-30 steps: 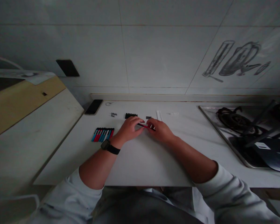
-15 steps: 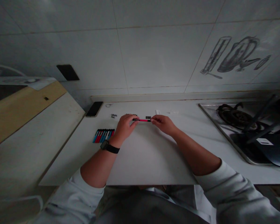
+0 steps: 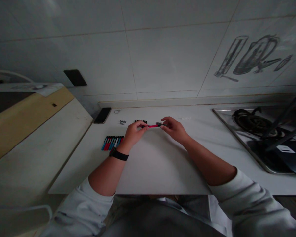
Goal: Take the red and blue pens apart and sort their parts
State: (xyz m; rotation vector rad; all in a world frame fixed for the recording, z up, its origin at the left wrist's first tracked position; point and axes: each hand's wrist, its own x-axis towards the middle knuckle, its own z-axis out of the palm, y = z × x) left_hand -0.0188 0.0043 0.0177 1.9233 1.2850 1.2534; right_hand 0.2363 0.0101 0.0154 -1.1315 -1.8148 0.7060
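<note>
A red and black pen (image 3: 153, 126) lies level between my two hands above the counter. My left hand (image 3: 135, 131) pinches its left end between thumb and fingers. At the black right end, my right hand (image 3: 174, 130) grips with the thumb below and fingers curled over, the index finger slightly raised. Left of my left wrist is a row of blue, red and white pen barrels (image 3: 112, 143) with black ends. Small black parts (image 3: 141, 121) sit just behind my left fingers. Little dark pieces (image 3: 159, 123) lie behind the pen, partly hidden.
Small metallic pieces, perhaps springs (image 3: 122, 122), and thin pale pieces (image 3: 186, 118) lie toward the back of the white counter (image 3: 158, 164). A phone (image 3: 102, 115) rests at back left. On the right stands a gas stove (image 3: 256, 158); a tiled wall rises behind.
My right hand's fingers have lifted and spread a little at the pen's black end. The view has shifted slightly, and the pen stays between both hands.
</note>
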